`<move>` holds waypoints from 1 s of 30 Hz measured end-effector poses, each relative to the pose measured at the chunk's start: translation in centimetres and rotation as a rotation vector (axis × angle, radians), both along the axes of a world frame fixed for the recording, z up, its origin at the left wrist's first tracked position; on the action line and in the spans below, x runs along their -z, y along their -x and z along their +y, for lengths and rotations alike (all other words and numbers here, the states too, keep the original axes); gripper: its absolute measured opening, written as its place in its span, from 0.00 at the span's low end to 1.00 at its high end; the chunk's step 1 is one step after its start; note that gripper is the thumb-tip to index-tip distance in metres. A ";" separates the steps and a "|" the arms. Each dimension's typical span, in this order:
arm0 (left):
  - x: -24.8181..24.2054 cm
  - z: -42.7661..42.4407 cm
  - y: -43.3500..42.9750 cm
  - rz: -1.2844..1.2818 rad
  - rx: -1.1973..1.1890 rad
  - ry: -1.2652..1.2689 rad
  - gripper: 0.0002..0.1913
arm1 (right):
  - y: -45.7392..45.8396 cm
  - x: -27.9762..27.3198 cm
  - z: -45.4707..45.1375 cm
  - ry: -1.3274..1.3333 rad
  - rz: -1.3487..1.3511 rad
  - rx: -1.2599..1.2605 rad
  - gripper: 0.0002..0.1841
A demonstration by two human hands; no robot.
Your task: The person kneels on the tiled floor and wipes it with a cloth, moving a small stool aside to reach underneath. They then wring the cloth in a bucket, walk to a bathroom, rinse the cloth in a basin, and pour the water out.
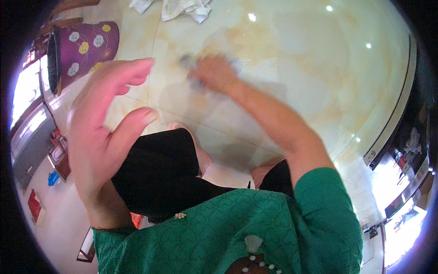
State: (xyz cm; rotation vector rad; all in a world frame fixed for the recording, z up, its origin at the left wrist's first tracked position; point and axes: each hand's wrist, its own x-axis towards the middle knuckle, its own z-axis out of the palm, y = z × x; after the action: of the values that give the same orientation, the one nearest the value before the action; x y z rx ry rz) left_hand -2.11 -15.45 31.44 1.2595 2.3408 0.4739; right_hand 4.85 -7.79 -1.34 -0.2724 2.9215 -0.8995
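My right hand point(216, 73) is down near the tiled floor, its fingers closed on a crumpled cloth point(196, 83) of greyish colour; both are blurred, and the cloth sticks out around the fingers. Raised close to the camera at the left is my left hand point(106, 126), empty, with thumb and fingers apart and curved. Glossy cream floor tiles point(301, 68) with thin joints lie beneath the right hand. White cloths point(186, 9) lie on the floor at the top edge of the view, apart from both hands.
A purple flowered cushion or seat cover point(85, 48) is at the upper left. My knees in black clothing point(160, 154) are below the hands. A dark-edged base point(393, 126) curves along the right side. A blue item point(53, 178) and a red item point(34, 205) lie at the left.
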 end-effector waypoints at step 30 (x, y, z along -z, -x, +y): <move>-2.1 -2.4 1.6 -0.053 -0.049 -0.118 0.23 | 1.3 -1.1 15.4 0.048 0.014 0.813 0.22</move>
State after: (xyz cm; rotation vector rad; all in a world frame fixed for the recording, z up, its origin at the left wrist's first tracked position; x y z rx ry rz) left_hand -3.69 -17.83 33.54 1.2286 2.3336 0.6621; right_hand 3.51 7.59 -0.27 0.9733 3.0107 -1.0178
